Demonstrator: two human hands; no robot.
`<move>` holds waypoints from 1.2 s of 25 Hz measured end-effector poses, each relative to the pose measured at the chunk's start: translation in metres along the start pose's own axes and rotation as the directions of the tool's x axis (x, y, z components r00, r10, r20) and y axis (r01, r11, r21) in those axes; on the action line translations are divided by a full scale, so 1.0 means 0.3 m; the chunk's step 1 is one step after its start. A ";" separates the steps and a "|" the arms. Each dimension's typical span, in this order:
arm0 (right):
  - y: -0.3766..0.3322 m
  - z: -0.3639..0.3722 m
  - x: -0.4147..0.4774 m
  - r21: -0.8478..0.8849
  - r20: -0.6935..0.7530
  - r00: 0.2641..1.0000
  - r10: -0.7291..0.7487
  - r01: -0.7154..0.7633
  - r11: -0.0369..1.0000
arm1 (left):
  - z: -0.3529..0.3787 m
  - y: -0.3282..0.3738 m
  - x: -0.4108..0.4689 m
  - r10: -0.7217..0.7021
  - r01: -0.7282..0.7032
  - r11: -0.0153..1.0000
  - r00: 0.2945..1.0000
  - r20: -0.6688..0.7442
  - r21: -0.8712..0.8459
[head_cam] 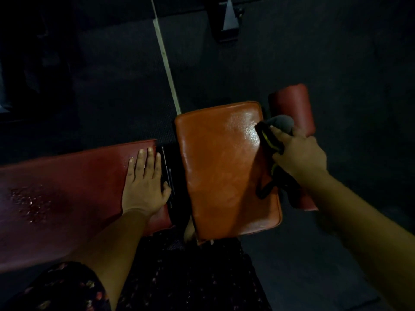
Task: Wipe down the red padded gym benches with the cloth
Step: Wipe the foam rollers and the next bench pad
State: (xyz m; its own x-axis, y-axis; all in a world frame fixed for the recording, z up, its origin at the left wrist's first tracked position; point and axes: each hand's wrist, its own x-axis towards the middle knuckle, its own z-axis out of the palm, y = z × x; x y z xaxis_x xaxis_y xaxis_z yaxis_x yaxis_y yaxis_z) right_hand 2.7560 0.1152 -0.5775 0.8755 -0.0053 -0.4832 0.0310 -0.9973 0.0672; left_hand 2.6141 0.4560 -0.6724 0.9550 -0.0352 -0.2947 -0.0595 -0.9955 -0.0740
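Head view, looking down in poor light. The right hand (299, 153) grips the cloth (272, 140), fingers curled round it with the forefinger laid along the top, and holds it against the far right edge of the orange-red seat pad (222, 171). The cloth is dark with a yellow-green trim; a grey bunch of it (283, 122) stands proud beyond the fingertip and a loose tail hangs below the hand. The left hand (144, 182) lies flat on the end of the long red bench pad (67, 187), fingers straight and together, holding nothing.

Handling, as judged: the cloth is light, soft and limp, best taken bunched in the fist so the tail does not drag. The pads look firm, smooth vinyl, likely slick where wet; they should take pressure without harm.

Surface: the seat pad shows a wet sheen near the cloth. The long pad carries beads of liquid (29, 203) towards its left, apparently not yet wiped. A dark metal frame (167, 176) shows in the gap between the two pads. A red roller pad (292, 108) sits just beyond the right hand.

Room: dark textured floor matting (112, 86), crossed by a pale strip (166, 63). Dark equipment (226, 23) stands at the far end, detail not discernible.
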 end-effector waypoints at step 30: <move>0.227 0.110 -0.122 0.614 0.091 0.947 0.308 -0.297 0.731 | -0.242 0.505 0.224 0.500 -0.521 0.841 0.851 -0.162 -0.142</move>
State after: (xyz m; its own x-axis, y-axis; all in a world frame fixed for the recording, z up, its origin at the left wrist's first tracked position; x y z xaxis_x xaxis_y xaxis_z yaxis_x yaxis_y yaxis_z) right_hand 2.7103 0.0450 -0.5841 0.7945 -0.3193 -0.5165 -0.5337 -0.7731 -0.3429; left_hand 2.6902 0.2964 -0.6344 0.8299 -0.5418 -0.1334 -0.5066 -0.8318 0.2266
